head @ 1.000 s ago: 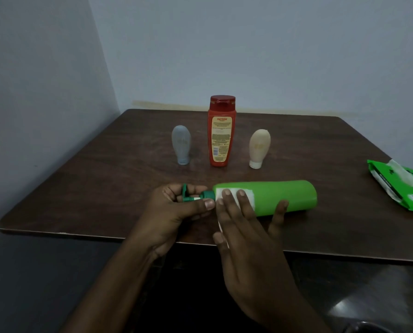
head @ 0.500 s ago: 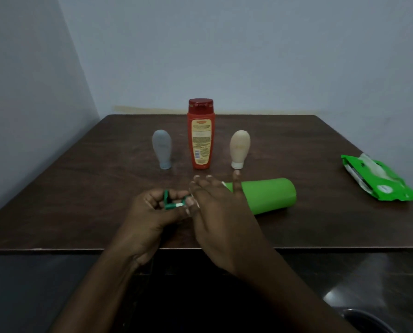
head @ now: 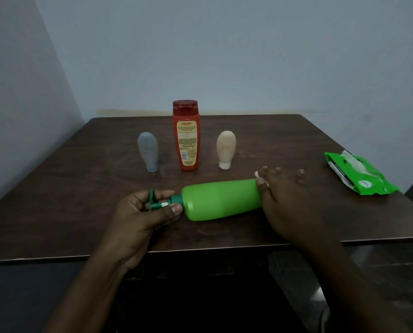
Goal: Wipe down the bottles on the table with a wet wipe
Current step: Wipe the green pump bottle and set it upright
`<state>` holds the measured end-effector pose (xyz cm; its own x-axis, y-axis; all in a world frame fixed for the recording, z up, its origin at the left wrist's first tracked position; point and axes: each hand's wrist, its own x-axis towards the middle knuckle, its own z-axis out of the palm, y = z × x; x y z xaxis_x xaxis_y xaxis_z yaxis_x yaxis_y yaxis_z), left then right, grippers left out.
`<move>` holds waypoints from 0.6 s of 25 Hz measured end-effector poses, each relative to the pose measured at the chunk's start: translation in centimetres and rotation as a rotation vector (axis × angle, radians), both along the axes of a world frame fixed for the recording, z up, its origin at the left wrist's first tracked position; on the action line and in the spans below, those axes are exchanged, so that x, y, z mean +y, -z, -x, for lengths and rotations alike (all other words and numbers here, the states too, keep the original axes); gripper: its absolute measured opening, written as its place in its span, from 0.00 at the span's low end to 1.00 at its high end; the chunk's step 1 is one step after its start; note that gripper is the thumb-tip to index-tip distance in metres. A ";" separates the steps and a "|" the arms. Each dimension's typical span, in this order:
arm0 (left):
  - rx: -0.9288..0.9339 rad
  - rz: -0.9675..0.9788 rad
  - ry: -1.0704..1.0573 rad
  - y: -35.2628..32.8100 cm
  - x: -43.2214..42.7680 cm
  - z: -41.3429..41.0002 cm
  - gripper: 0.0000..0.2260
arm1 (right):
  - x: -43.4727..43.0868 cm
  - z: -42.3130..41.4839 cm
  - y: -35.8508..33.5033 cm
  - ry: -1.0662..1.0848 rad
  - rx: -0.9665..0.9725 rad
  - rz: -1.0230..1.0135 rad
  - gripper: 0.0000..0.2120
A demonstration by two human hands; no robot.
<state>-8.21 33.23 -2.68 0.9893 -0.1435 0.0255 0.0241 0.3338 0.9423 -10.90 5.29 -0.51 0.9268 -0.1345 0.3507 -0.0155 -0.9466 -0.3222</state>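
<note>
Left hand (head: 143,212): pinched shut on the dark green pump neck of the green bottle (head: 221,199), steadying it.
Right hand (head: 279,200): cupped over the bottle's base end, pressing a wet wipe (head: 257,174), of which only a white corner shows.
Green bottle: lies on its side near the front edge of the table (head: 80,200).
Doing it well: likely keep the neck pinned, roll the bottle between strokes so the underside gets wiped.
Waiting: grey bottle (head: 148,151), red bottle (head: 186,135), beige bottle (head: 225,149), standing behind.
</note>
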 end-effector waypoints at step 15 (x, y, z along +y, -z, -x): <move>0.054 0.037 -0.050 -0.9 -0.3 0.3 0.29 | 6.5 4.1 3.1 -0.357 -0.219 0.089 0.27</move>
